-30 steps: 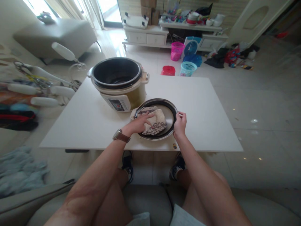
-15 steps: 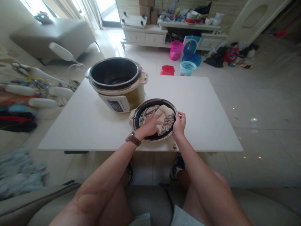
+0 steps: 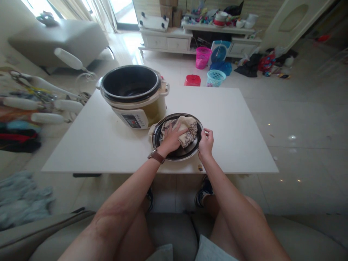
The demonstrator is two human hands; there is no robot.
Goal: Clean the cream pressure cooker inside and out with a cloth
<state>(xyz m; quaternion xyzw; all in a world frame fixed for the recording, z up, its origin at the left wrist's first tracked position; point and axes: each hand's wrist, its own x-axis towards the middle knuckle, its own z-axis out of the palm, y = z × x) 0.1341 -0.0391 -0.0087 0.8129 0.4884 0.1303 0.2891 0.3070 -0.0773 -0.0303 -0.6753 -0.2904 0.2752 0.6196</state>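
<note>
An upturned pressure cooker lid (image 3: 179, 156) with a dark inside and a shiny rim rests near the table's front edge. My left hand (image 3: 172, 139), with a brown-strapped watch at the wrist, lies flat with fingers spread on a beige cloth (image 3: 190, 135) inside the lid. Brown patterns run over the cloth, which is bunched under the palm. At the lid's right side my right hand (image 3: 206, 142) is closed on the rim. Behind and to the left stands the pressure cooker (image 3: 152, 113), its lidless top showing a dark inner pot (image 3: 130, 81).
The white table (image 3: 228, 145) bears a small sticker (image 3: 200, 168) by its front edge. Beyond it on the floor are a red stool (image 3: 192, 80), a light-blue basket (image 3: 216, 78) and a pink basket (image 3: 203, 58). A white-padded rack (image 3: 67, 58) stands at the left.
My left hand and the cloth have shifted up and slightly left inside the lid, baring more of its lower right. My right hand keeps its hold on the rim.
</note>
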